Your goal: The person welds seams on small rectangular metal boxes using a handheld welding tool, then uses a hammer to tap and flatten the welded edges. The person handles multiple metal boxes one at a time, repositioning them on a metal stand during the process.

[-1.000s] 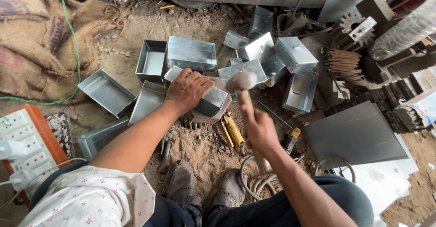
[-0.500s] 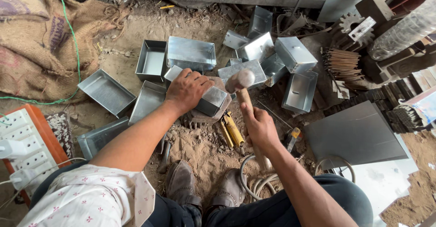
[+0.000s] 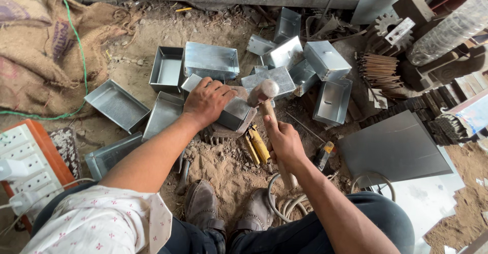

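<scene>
My left hand (image 3: 208, 101) presses down on a small rectangular sheet-metal tray (image 3: 235, 112) that rests on a toothed iron block on the sandy floor. My right hand (image 3: 283, 141) grips the wooden handle of a mallet (image 3: 263, 94). The mallet's head hangs just above the tray's right end. My palm hides most of the tray's top.
Several finished metal trays (image 3: 211, 61) lie scattered beyond and to the left. A yellow-handled tool (image 3: 259, 146) lies in the sand near my shoes. A grey metal sheet (image 3: 394, 150) lies at right, burlap sacks (image 3: 35, 45) at left, and a white power strip (image 3: 23, 157) at lower left.
The mallet has swung up and down slightly over the tray's right end. My left hand has stayed on the tray.
</scene>
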